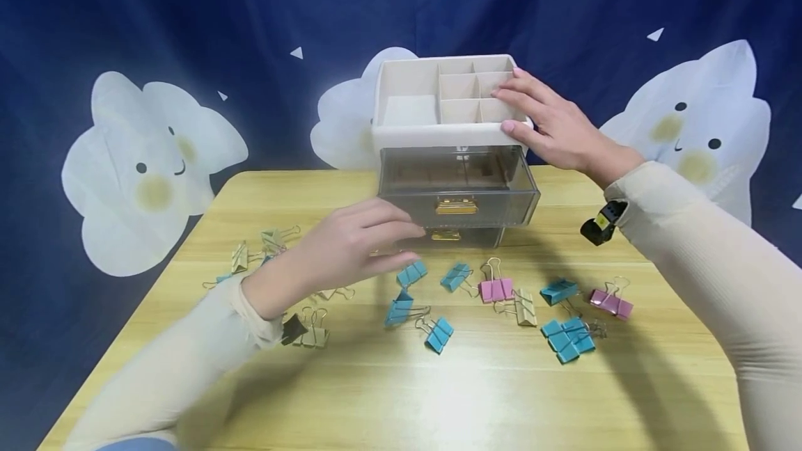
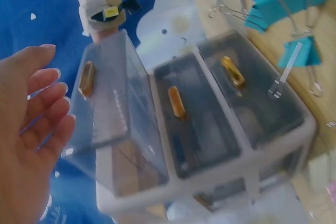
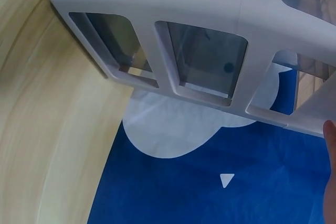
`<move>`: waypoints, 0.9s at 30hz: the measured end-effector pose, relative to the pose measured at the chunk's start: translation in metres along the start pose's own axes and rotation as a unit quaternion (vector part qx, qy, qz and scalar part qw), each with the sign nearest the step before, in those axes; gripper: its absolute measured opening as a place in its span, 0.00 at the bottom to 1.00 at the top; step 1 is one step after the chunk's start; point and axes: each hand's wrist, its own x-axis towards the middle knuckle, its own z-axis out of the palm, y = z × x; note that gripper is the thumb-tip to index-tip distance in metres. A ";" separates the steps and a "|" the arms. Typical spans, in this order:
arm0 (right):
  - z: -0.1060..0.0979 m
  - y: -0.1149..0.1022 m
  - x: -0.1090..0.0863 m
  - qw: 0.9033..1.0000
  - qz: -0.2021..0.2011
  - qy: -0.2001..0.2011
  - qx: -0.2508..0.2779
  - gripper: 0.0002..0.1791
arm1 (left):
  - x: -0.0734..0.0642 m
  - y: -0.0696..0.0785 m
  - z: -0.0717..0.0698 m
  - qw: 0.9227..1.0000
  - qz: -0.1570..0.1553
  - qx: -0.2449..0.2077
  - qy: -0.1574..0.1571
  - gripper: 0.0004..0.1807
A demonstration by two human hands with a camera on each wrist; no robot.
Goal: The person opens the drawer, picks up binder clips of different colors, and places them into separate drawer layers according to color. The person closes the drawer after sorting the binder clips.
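A white desktop organizer [image 1: 451,134] stands at the back of the table, with divided compartments on top and clear drawers below. Its top drawer [image 1: 407,207], with a gold handle [image 1: 456,206], is pulled out; no contents can be made out inside. My right hand [image 1: 557,120] rests on the organizer's right top rim, fingers extended over the small compartments. Only a finger [image 3: 329,135] of it shows in the right wrist view. My left hand [image 1: 351,242] hovers before the drawer, fingers loosely bent, holding nothing. In the left wrist view, a gap separates it from the drawer handle [image 2: 87,80].
Binder clips lie scattered on the wooden table [image 1: 476,395]: blue ones [image 1: 567,338], pink ones [image 1: 496,289] and pale yellow ones [image 1: 525,307]. More clips [image 1: 240,256] lie at the left, partly behind the left arm. A dark blue cloud-print curtain [image 1: 351,5] hangs behind.
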 end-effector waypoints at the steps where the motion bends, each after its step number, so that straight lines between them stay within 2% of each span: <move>1: -0.001 0.000 -0.001 1.000 0.000 0.000 -0.001 0.30 | -0.004 -0.001 -0.002 1.000 -0.004 -0.003 -0.001 0.15; 4: -0.002 0.000 -0.002 1.000 -0.002 0.002 0.002 0.30 | -0.017 -0.004 -0.008 1.000 -0.026 -0.002 -0.010 0.17; 9: -0.001 0.000 -0.003 1.000 -0.001 0.003 0.002 0.30 | -0.042 -0.013 -0.014 0.996 -0.082 0.012 -0.029 0.19; 12: -0.001 0.000 -0.003 1.000 -0.001 0.005 0.001 0.29 | -0.055 -0.020 -0.015 0.992 -0.118 0.019 -0.037 0.18; 15: 0.002 -0.001 -0.005 1.000 0.000 0.004 0.006 0.29 | -0.067 -0.027 -0.013 0.985 -0.161 0.026 -0.055 0.16; 18: 0.003 -0.001 -0.006 1.000 -0.003 0.004 0.006 0.30 | -0.076 -0.033 -0.011 0.972 -0.213 0.030 -0.094 0.18; 22: 0.002 -0.002 -0.004 1.000 -0.008 0.008 0.002 0.30 | -0.084 -0.045 -0.008 0.947 -0.274 0.025 -0.165 0.22; 27: 0.000 -0.003 -0.005 1.000 -0.002 0.009 0.002 0.30 | -0.094 -0.065 0.002 0.915 -0.317 0.005 -0.250 0.29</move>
